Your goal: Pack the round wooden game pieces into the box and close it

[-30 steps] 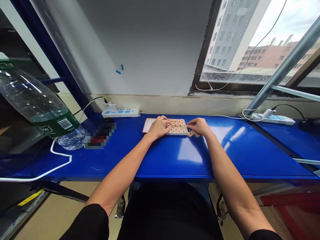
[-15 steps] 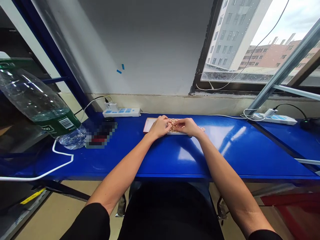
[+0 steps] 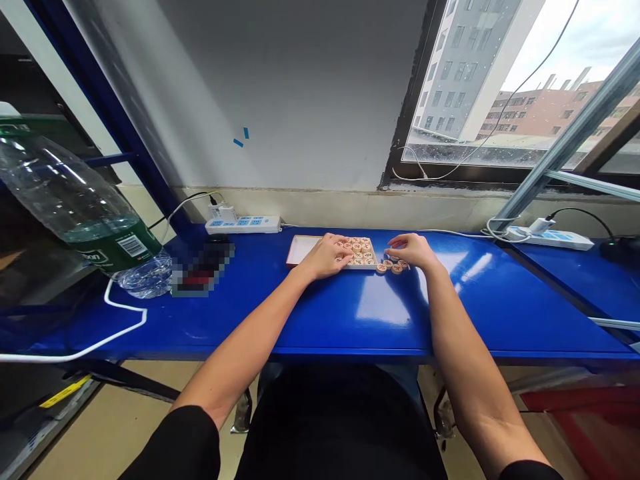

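Observation:
A shallow box (image 3: pixel 300 249) with a pale inside lies on the blue table (image 3: pixel 380 307), its right half packed with several round wooden chess pieces (image 3: pixel 361 251). My left hand (image 3: pixel 325 256) rests on the box's middle, fingers curled over the pieces there. My right hand (image 3: pixel 413 250) hovers just right of the box, fingers bent and apart, over a few loose pieces (image 3: pixel 393 267) lying on the table. I see nothing held in it.
A big plastic water bottle (image 3: pixel 80 213) leans at the left. A white cable (image 3: pixel 100 327) loops below it. A power strip (image 3: pixel 243 225) sits at the back, another (image 3: pixel 547 238) at the right, under the window (image 3: pixel 500 87).
My right hand went left over the box half a second ago, then drew back right to the loose pieces. My left hand stayed on the box.

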`<state>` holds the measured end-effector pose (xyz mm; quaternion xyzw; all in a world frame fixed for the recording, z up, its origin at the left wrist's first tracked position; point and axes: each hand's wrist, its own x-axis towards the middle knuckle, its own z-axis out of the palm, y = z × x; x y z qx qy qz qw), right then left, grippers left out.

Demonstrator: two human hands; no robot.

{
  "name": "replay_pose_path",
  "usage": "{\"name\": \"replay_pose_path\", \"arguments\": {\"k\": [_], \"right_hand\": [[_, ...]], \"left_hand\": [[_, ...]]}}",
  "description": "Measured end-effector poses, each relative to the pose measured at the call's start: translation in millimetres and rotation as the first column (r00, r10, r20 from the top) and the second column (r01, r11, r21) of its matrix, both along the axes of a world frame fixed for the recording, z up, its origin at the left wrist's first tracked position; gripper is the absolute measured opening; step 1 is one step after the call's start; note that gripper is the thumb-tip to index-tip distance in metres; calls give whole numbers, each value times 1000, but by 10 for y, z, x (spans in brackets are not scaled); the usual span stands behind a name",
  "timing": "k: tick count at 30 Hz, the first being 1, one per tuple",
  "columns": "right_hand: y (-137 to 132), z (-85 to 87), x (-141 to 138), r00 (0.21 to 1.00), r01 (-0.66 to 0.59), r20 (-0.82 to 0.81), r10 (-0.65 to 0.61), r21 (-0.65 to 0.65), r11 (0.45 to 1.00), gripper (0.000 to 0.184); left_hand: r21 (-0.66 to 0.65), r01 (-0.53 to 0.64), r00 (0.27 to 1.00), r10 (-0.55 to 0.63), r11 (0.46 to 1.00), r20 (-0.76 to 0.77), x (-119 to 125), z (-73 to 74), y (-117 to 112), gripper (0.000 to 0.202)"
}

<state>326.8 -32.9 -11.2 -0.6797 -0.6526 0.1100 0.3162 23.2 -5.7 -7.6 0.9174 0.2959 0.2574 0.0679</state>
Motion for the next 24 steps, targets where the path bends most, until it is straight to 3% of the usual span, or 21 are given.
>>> {"name": "replay_pose_path", "arguments": {"k": [4, 10, 16, 19, 24], "right_hand": [[-34, -25, 59, 1000, 28, 11, -27, -82, 996, 38], [-13, -12, 34, 1000, 11, -14, -12, -66, 998, 38], [23, 54, -292, 957, -199, -190, 218, 113, 973, 25], [22, 96, -531, 936, -269, -179, 305, 197, 943, 23], [5, 101, -740, 931, -332, -114, 347, 129, 934, 13]], "left_hand": [[-15, -37, 999, 37, 999, 31, -14, -22, 26, 24], [12, -83, 995, 82, 996, 61, -31, -22, 29, 22], [14, -104, 992, 103, 994, 67, -25, -24, 35, 23], [12, -100, 993, 99, 995, 66, -20, -25, 36, 22], [16, -102, 994, 101, 995, 49, -22, -17, 30, 22]]}}
